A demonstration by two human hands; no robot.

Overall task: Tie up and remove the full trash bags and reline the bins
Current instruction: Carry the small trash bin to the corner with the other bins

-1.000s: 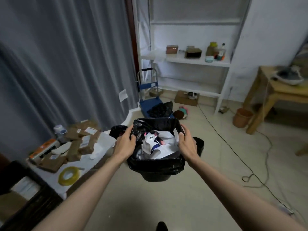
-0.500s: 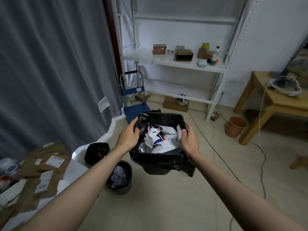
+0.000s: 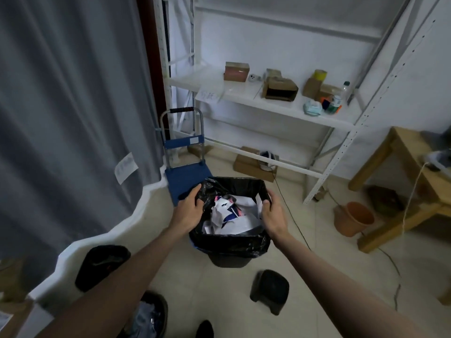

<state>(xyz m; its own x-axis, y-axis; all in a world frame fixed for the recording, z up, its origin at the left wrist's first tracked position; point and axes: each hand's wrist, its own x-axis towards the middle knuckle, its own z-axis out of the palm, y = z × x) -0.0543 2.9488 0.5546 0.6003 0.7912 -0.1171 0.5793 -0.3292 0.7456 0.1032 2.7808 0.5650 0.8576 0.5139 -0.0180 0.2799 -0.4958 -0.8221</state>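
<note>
Black plastic trash bag [image 3: 229, 245], stuffed with crumpled white paper [image 3: 231, 215], lines a dark bin [image 3: 228, 261] held above the tiled floor. Left hand [image 3: 188, 212] grips the left rim, right hand [image 3: 272, 215] curls over the right rim, near a blue hand trolley [image 3: 185, 172].

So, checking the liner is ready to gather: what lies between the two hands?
In the head view, crumpled white paper waste in the black trash bag lies between the left hand and right hand, which grip opposite rim edges.
</note>
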